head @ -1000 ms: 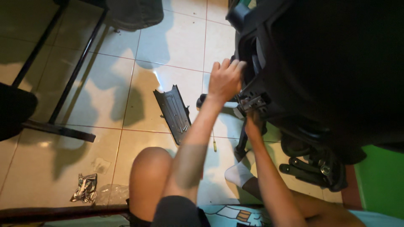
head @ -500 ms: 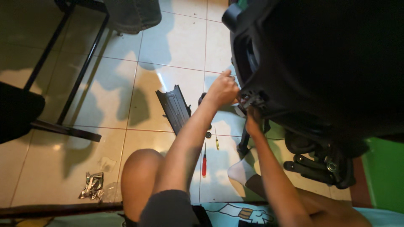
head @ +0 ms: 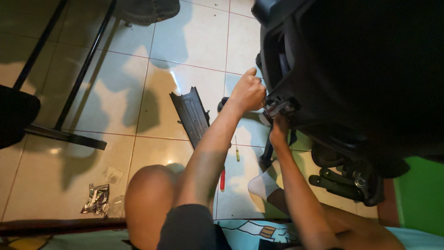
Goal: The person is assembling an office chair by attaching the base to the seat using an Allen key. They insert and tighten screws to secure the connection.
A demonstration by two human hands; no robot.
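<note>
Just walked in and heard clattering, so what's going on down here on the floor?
A person sits on the tiled floor working at a big black office chair tipped on its side. The left hand is closed in a fist against the chair's edge, and the right hand reaches up to the metal bracket beneath it. A red-handled screwdriver, a black plastic panel and a small bag of hardware lie nearby.

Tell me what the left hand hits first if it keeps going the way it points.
The left hand points right, toward the black office chair. It would likely meet the chair's dark frame edge right beside its knuckles; depth is unclear, and it may already touch it.
</note>
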